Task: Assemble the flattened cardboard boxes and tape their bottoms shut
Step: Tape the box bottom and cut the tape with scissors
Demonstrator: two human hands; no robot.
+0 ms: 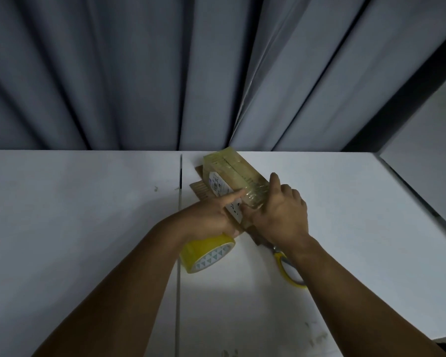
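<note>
A small cardboard box (232, 173) stands on the white table (88, 215) near its far edge, wrapped in shiny yellowish tape, with a white label on its left side. My left hand (211, 215) holds a yellow tape roll (206, 253) while its index finger stretches out onto the box's label. My right hand (281, 212) lies over the box's near end, fingers pressing the tape down there. Brown flaps (200, 189) stick out at the box's base.
Yellow-handled scissors (289, 269) lie on the table under my right wrist. A narrow seam (179, 253) splits the tabletop in two. Grey curtains (165, 73) hang right behind the table. The table's right edge runs diagonally at far right.
</note>
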